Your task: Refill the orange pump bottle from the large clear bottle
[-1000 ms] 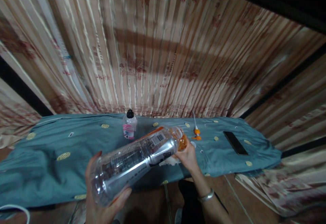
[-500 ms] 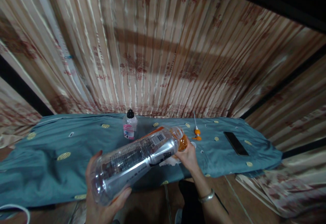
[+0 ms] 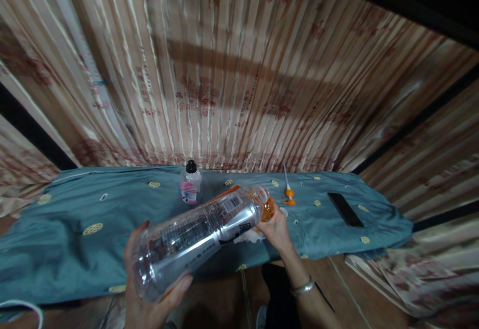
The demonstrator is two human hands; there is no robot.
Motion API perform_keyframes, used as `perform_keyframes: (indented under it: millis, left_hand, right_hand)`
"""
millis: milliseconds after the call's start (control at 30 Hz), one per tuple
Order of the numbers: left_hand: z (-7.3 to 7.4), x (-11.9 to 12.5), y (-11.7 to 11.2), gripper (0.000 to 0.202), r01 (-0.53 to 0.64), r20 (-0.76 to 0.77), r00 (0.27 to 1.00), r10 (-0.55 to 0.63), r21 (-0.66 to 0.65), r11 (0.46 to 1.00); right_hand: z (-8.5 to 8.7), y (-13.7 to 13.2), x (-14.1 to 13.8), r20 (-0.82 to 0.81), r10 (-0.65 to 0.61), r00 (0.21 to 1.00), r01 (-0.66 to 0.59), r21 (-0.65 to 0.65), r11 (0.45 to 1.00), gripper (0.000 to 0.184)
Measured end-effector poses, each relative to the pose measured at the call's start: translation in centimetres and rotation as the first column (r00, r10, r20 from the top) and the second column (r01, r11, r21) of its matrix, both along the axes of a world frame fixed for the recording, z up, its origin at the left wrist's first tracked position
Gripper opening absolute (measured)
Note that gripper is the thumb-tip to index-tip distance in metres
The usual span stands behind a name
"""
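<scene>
My left hand (image 3: 153,309) is wrapped around the base of a large clear plastic bottle (image 3: 187,244) that has a printed label and barcode. The bottle tilts, with its neck end to the upper right. At that end my right hand (image 3: 277,228) grips an orange translucent bottle (image 3: 268,210). The two bottles meet neck to neck; exactly how their mouths touch is partly hidden. An orange pump top (image 3: 289,196) with a thin straw lies just beyond my right hand. Behind the large bottle stands a small clear bottle (image 3: 190,186) with a black cap and pink label.
The teal patterned sheet (image 3: 93,204) covers a bed or bench. On it lie a black phone (image 3: 345,209) at the right and crumpled white tissue (image 3: 249,235) under the bottles. Pleated curtains (image 3: 224,79) hang behind. A white cable (image 3: 26,304) curves at the lower left.
Almost nothing differs. Both hands keep their grip on the two bottles in the same tilted pose, and the view has shifted very slightly.
</scene>
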State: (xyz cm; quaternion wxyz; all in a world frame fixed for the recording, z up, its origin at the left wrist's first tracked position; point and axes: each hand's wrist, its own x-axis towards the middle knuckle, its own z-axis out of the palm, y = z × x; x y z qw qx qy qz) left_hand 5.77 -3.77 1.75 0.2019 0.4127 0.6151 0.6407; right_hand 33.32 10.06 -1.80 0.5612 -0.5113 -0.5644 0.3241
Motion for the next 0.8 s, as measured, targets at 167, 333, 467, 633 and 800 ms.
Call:
perform_keyframes:
  millis: [167,333,467,633,800]
  left_hand:
    - [0.2,0.06,-0.01,0.107,0.006,0.001,1.0,-0.006,0.002,1.0]
    - [0.1,-0.09,0.01,0.104,0.003,-0.022,1.0,-0.003,-0.001,1.0]
    - [0.3,-0.02,-0.06,0.105,0.011,0.002,1.0,-0.011,-0.008,1.0]
    - [0.25,0.19,-0.05,0.107,-0.011,-0.008,1.0,0.011,-0.007,1.0]
    - [-0.42,0.13,0.07,0.107,0.003,-0.037,0.999,-0.002,0.028,1.0]
  right_hand:
    - [0.29,-0.1,-0.07,-0.041,0.022,0.999,-0.022,0.002,1.0,0.06]
    - [0.26,-0.07,-0.05,-0.047,0.026,0.999,-0.026,0.003,1.0,0.06]
    - [0.13,-0.06,-0.08,-0.028,0.019,0.999,-0.019,0.016,1.0,0.061]
    - [-0.35,0.04,0.08,0.003,0.016,1.0,-0.016,0.013,1.0,0.064]
    - [-0.47,0.13,0.32,-0.005,0.048,0.999,-0.048,0.017,0.999,0.059]
